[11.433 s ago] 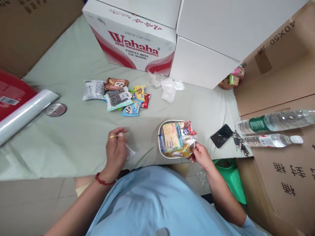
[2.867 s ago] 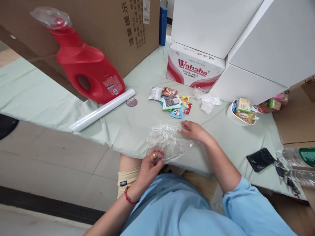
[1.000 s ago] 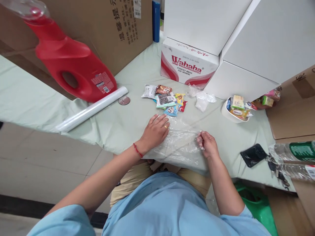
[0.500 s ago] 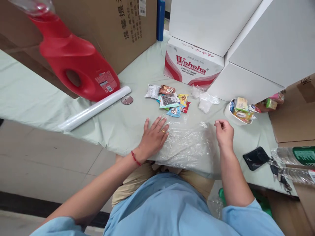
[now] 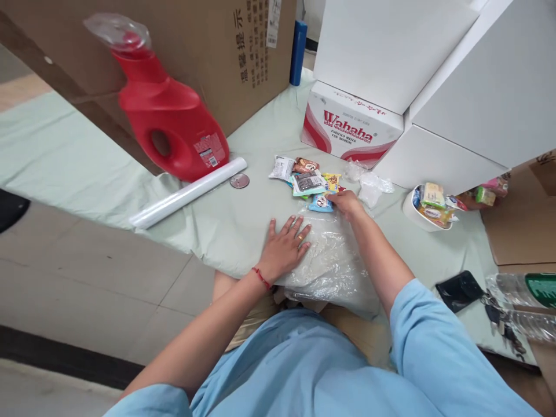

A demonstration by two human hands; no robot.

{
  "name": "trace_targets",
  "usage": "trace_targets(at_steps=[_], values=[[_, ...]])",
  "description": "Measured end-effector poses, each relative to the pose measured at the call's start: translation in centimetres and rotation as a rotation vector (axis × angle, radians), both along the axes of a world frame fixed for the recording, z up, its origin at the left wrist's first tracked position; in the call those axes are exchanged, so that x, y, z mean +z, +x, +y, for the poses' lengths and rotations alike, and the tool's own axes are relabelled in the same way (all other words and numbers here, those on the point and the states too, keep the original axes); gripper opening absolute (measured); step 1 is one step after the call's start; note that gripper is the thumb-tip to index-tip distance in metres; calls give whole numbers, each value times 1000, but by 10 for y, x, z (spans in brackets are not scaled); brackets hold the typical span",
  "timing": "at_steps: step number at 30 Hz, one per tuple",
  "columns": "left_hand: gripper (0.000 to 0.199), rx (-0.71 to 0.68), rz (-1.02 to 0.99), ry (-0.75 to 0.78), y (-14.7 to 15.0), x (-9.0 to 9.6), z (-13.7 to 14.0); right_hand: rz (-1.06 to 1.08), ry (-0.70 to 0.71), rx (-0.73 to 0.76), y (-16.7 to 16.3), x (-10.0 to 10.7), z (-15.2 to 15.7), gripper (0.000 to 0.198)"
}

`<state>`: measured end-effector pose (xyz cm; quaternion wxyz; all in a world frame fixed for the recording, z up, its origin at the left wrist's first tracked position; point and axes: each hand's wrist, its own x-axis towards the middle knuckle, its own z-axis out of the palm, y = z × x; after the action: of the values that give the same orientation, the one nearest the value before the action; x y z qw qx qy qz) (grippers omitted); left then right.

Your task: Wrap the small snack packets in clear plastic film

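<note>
My left hand [image 5: 284, 246] lies flat with fingers spread, on the table cloth and the left edge of a clear plastic bag [image 5: 332, 252]. The bag is spread out along the table's front edge. My right hand [image 5: 348, 204] reaches over the bag to a small pile of wrapped snacks. Its thumb and fingertips close on the right edge of a blue snack packet [image 5: 320, 202]. Beside that packet are a dark-and-clear packet [image 5: 309, 182], a yellow packet [image 5: 332, 181], a brown packet [image 5: 306, 165] and a white packet [image 5: 282, 167]. A red packet is mostly hidden behind my right fingers.
Crumpled clear plastic [image 5: 369, 184] lies right of the pile, before a Wahaba-style printed carton [image 5: 347, 127]. A white tub [image 5: 419, 215] holds more snacks. Leftward are a plastic film roll [image 5: 191, 194], a round disc [image 5: 240, 181] and a red jug [image 5: 174, 124]. A black wallet [image 5: 459, 291] lies right.
My right hand has moved left and forward from above the table, right of the bag, to the blue snack packet. My left hand stays flat. The view has shifted slightly.
</note>
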<state>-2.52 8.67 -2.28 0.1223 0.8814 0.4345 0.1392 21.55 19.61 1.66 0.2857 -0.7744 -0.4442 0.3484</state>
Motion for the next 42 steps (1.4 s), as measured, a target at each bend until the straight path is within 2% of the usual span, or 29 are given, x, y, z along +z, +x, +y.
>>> trace_targets(at_steps=[5,9,12,15,18,20,22,26,28,31,37,42], values=[[53,0,3,3,-1,-1,0,92,93,-116,38,11,-23,42],[54,-5,24,7,-1,-1,0,122,392,-283,75,30,-53,45],[55,-1,32,8,-1,0,0,-147,587,-190,78,43,-87,39],[54,2,26,11,0,0,0,-529,680,91,53,44,-129,26],[53,5,12,14,0,-1,0,-815,645,466,20,31,-165,16],[53,8,4,13,0,-2,0,-874,555,720,7,19,-180,17],[54,3,0,13,-1,-2,0,-839,488,843,5,12,-186,22],[58,-8,-1,12,-2,0,0,-699,460,790,17,6,-179,48],[58,-2,10,9,-1,0,0,-658,412,845,23,2,-172,62],[56,8,33,11,0,0,0,-636,342,898,28,-5,-166,57],[56,14,65,15,2,-1,0,-608,382,800,34,-11,-169,56],[57,22,94,21,2,-1,0,-580,336,822,37,-13,-172,53]])
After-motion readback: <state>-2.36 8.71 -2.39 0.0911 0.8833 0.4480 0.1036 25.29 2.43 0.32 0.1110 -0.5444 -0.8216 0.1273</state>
